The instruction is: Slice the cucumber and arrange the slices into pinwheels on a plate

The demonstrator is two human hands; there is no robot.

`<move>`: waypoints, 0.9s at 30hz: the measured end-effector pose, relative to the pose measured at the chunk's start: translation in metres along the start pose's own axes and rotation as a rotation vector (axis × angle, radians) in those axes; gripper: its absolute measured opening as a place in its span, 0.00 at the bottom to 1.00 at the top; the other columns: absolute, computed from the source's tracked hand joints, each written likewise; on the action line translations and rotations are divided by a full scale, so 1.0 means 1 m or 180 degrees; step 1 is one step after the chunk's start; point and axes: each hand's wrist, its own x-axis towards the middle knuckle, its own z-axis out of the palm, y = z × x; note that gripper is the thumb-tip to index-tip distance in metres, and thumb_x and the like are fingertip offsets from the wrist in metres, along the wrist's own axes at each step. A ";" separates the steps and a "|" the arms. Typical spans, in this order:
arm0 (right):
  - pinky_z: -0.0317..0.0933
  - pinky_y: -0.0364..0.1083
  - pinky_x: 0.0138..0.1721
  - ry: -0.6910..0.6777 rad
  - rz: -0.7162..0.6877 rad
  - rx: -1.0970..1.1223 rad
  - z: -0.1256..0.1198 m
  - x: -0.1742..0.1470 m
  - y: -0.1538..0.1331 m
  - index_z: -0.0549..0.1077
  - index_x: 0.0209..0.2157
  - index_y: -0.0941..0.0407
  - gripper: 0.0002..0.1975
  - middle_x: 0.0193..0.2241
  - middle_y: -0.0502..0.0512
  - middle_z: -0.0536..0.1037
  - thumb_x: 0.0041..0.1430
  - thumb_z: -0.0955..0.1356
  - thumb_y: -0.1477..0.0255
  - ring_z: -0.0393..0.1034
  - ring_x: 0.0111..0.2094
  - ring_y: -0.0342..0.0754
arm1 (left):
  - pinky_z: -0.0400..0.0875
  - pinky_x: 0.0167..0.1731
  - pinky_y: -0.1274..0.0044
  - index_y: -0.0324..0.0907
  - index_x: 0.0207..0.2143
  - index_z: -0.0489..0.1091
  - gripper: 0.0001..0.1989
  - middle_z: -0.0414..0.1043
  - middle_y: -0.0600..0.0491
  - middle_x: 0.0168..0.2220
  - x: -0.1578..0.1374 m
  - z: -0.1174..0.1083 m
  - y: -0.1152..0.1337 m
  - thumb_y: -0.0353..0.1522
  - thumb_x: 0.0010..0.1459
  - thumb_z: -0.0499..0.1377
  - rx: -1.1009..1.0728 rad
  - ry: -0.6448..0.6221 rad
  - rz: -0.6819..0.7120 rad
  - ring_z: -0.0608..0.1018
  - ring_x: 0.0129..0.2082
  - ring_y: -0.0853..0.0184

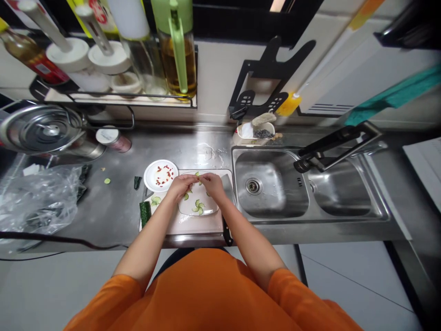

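Note:
My left hand (183,186) and my right hand (212,185) meet over the far part of a white rectangular plate (206,209). Both have their fingers pinched together, fingertips almost touching; what they pinch is too small to tell. Thin green cucumber slices (197,174) show right at the fingertips. Nearer to me, more slices form a pinwheel (199,208) on the plate, and others lie partly hidden by my hands. Left of my left hand, a round white plate (148,177) carries small red pieces in a ring. The rectangular plate rests on a cutting board (193,226).
A cucumber chunk (145,212) and a few slices (156,200) lie at the board's left. A knife (227,233) lies along its right edge, beside the double sink (272,184). Farther left are a plastic bag (41,197), a jar (113,139) and a lidded pot (44,131).

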 end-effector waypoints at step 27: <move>0.49 0.45 0.43 -0.0301 -0.0146 -0.1845 0.013 0.029 0.010 0.76 0.31 0.56 0.11 0.28 0.55 0.76 0.59 0.62 0.74 0.64 0.35 0.48 | 0.63 0.31 0.77 0.42 0.22 0.74 0.08 0.72 0.54 0.21 0.027 0.003 -0.006 0.35 0.49 0.58 0.2815 0.0525 0.0883 0.74 0.28 0.65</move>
